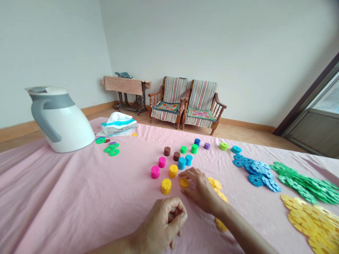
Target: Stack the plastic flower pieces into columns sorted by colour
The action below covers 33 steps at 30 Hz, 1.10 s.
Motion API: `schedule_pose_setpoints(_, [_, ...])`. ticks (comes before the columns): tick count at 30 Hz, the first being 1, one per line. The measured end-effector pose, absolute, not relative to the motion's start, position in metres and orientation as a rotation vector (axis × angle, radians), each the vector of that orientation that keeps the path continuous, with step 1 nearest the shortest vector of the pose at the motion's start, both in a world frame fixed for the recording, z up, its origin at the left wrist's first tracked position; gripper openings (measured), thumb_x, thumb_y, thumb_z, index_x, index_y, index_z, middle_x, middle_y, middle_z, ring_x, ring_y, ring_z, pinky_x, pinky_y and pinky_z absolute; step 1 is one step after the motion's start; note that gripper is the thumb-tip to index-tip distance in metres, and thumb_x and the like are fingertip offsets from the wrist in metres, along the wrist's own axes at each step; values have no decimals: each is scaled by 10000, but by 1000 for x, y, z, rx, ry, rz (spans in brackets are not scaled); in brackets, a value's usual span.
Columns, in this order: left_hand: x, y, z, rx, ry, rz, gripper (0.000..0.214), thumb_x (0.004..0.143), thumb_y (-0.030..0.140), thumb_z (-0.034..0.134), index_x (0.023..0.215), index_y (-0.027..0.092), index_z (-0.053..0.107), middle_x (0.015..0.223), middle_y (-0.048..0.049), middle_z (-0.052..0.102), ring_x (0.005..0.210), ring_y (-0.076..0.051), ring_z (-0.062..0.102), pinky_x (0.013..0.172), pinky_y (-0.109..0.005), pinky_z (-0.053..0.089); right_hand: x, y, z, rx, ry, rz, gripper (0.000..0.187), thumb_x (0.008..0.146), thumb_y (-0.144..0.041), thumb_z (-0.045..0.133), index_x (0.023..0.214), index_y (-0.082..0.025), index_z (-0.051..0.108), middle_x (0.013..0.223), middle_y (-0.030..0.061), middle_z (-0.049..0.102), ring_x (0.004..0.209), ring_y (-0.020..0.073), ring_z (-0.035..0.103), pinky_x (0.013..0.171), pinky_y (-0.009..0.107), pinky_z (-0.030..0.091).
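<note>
My right hand (200, 187) reaches over the pink cloth, its thumb and fingers around a small yellow notched plastic disc (184, 182). How many discs are layered there I cannot tell. My left hand (168, 222) is loosely curled in front of me, with nothing visible in it. Close by stand short stacks of the same discs: a front yellow stack (166, 186), another yellow stack (173, 171), a magenta stack (155, 172) and a blue stack (182, 163). Loose yellow discs (215, 183) lie in a row beside my right hand and partly behind its wrist.
Piles of blue discs (258, 171), green discs (307, 181) and yellow discs (312, 222) spread along the right. At the left are a white-grey jug (66, 123), a tissue box (119, 126) and several loose green discs (112, 150). Two wooden armchairs (201, 102) stand beyond the table.
</note>
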<state>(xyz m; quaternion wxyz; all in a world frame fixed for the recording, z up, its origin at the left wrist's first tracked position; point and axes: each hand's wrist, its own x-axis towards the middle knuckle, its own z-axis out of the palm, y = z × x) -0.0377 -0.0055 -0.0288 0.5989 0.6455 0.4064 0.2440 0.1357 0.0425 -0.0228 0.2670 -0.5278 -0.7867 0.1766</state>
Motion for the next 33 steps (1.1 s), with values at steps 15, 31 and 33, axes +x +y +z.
schedule_pose_setpoints(15, [-38,-6,-28,1522,950,555,177,847,314,449,744,170,447,564,53,487,362,-34,386,324,-125,302,131,44,-19,-1373,-2195,462,201,766,-149,554,927,-236,636,967,48,577,900,194,507,815,349,400])
schedule_pose_setpoints(31, [-39,-5,-28,1524,924,570,179,846,314,459,753,161,457,566,53,475,380,-32,395,330,-111,311,132,41,-21,-1343,-2176,482,180,755,-126,541,884,-218,626,930,43,572,882,180,507,795,328,411])
schedule_pose_setpoints(33, [-38,-6,-28,1518,929,575,175,847,313,457,761,162,456,574,53,477,377,-30,392,330,-113,311,134,41,-20,-1335,-2190,461,219,744,-141,555,937,-224,619,964,47,575,896,186,511,800,335,406])
